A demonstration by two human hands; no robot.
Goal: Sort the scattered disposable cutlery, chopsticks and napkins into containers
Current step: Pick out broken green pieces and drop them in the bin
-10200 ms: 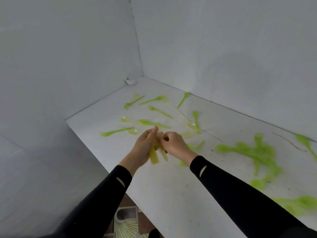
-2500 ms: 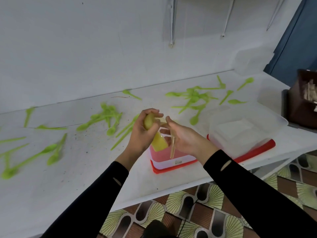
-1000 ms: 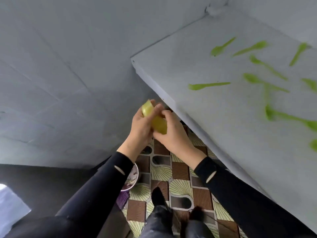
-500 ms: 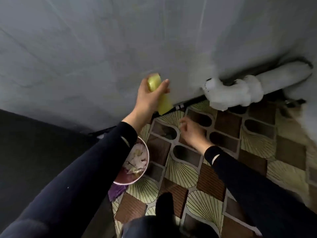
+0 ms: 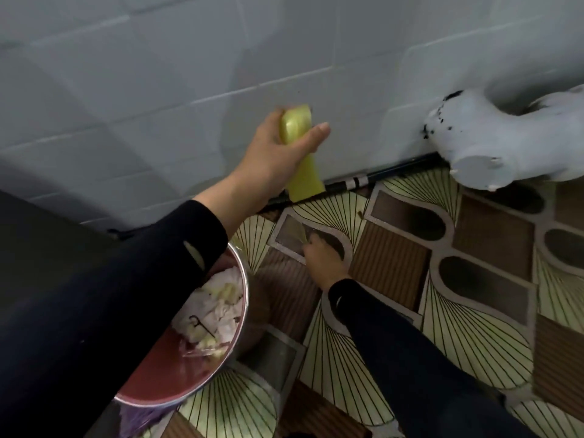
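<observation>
Yellow-green cutlery bundle [image 5: 299, 156] at 12 o'clock, floor tiles [image 5: 488, 238] patterned in brown with cream fan lines, red-lined bowl [image 5: 158, 376] at 7 o'clock

The left hand [image 5: 275, 154] grips a yellow bundle [image 5: 304, 178]; right hand [image 5: 322, 257] touches patterned floor [image 5: 474, 311].

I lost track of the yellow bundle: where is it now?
Head view, centre: the left hand grips the yellow bundle, raised before the tiled wall, above the right hand down at the patterned floor.
</observation>
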